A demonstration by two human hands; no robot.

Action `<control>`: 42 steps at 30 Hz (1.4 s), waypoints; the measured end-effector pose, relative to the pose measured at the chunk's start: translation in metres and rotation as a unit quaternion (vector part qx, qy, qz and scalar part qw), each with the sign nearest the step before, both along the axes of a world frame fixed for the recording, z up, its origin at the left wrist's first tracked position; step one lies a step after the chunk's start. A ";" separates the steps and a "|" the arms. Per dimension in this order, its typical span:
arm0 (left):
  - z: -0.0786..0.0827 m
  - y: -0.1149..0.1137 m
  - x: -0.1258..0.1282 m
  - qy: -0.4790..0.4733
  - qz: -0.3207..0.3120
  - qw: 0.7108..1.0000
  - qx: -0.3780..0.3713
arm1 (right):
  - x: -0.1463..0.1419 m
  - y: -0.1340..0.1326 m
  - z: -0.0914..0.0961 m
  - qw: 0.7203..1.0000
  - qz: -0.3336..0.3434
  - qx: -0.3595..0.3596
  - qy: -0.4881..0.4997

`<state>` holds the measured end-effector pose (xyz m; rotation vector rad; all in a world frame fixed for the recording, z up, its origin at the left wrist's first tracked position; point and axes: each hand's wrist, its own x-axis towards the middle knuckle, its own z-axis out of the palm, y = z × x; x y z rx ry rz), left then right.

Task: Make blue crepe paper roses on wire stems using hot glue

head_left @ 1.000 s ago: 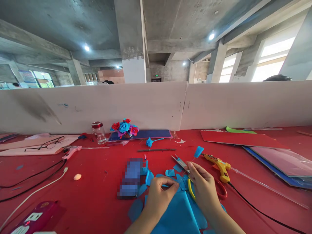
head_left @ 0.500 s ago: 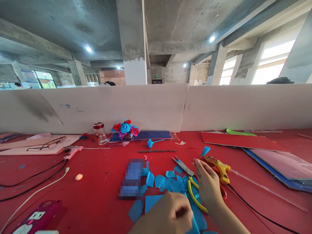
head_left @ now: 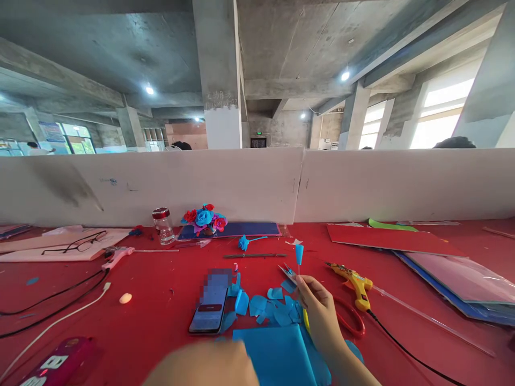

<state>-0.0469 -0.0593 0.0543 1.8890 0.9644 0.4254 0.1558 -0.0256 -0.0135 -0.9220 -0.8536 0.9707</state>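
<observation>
My right hand [head_left: 317, 303] pinches a thin stem topped by a small rolled blue paper bud [head_left: 299, 254], held upright. Beneath that hand lie pliers [head_left: 288, 272] with yellow handles, partly covered. A red looped handle [head_left: 354, 319] shows just right of my wrist. At the bottom edge, my left hand [head_left: 209, 364] is smeared by motion and its fingers are hidden; it is in front of a blue paper sheet [head_left: 277, 348]. Cut blue paper petals [head_left: 277, 312] lie scattered between the phone [head_left: 211, 308] and my right hand.
A yellow glue gun [head_left: 352, 281] with a clear stick and black cord lies right. Farther back are a finished blue flower [head_left: 243, 243], a dark stick [head_left: 255, 255], a flower arrangement [head_left: 205, 219] and a glass jar [head_left: 164, 228]. A power strip [head_left: 60, 359] and cables occupy the left.
My right hand has moved left with the bud, which now points up. My left hand has shifted left and lower. More of the blue sheet and the glue gun shows.
</observation>
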 end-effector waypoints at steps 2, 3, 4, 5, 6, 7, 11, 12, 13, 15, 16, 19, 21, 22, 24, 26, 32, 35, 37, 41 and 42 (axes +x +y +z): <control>0.011 0.011 -0.001 0.041 0.028 0.998 0.034 | -0.003 -0.001 0.001 0.999 0.038 -0.006 -0.001; 0.014 0.020 0.001 0.094 0.088 0.984 0.123 | -0.004 -0.002 0.001 0.998 0.054 -0.011 -0.004; 0.015 0.028 0.005 0.136 0.133 0.960 0.207 | -0.006 -0.002 0.001 0.998 0.067 -0.016 -0.009; 0.014 0.036 0.010 0.168 0.164 0.937 0.260 | -0.006 -0.002 0.001 0.997 0.076 -0.019 -0.014; 0.011 0.044 0.015 0.193 0.162 0.927 0.277 | -0.007 -0.002 0.001 0.996 0.082 -0.020 -0.018; 0.006 0.049 0.019 0.202 0.154 0.925 0.281 | -0.008 -0.002 0.000 0.996 0.085 -0.018 -0.021; -0.009 0.055 0.029 0.203 0.065 0.939 0.269 | -0.008 -0.002 0.000 0.995 0.099 -0.005 -0.025; -0.009 0.054 0.030 0.225 0.034 0.942 0.248 | -0.008 -0.002 0.001 0.995 0.100 -0.004 -0.023; -0.009 0.051 0.031 0.250 0.012 0.937 0.243 | -0.007 -0.002 0.001 0.995 0.099 -0.005 -0.021; -0.006 0.045 0.032 0.296 0.072 0.903 0.302 | -0.006 -0.001 0.002 0.995 0.095 -0.009 -0.015; -0.005 0.042 0.032 0.319 0.076 0.891 0.314 | -0.006 -0.001 0.003 0.996 0.093 -0.009 -0.012; -0.006 0.032 0.029 0.358 0.008 0.905 0.231 | -0.004 -0.001 0.002 0.995 0.097 -0.006 -0.015; -0.011 0.028 0.029 0.226 -0.001 0.946 0.231 | -0.004 -0.001 0.002 0.995 0.102 -0.001 -0.020; -0.015 0.027 0.030 0.142 0.029 0.963 0.228 | -0.004 -0.001 0.002 0.994 0.104 0.000 -0.022; -0.022 0.026 0.037 0.028 0.082 0.976 0.198 | -0.004 -0.001 0.002 0.994 0.107 0.000 -0.029; -0.029 0.026 0.047 -0.033 0.080 0.982 0.169 | -0.004 -0.002 0.003 0.993 0.111 -0.001 -0.036; -0.049 0.033 0.063 -0.116 0.087 0.970 0.196 | -0.004 -0.005 0.007 0.990 0.134 0.021 -0.038; -0.057 0.038 0.062 -0.145 0.115 0.956 0.226 | -0.002 -0.007 0.008 0.987 0.143 0.034 -0.056; -0.060 0.040 0.060 -0.160 0.131 0.947 0.244 | -0.001 -0.008 0.009 0.981 0.166 0.049 -0.089; -0.058 0.039 0.056 -0.169 0.122 0.941 0.268 | -0.002 -0.011 0.014 0.967 0.200 0.066 -0.141; -0.057 0.039 0.056 -0.168 0.119 0.940 0.272 | -0.002 -0.012 0.015 0.966 0.202 0.068 -0.144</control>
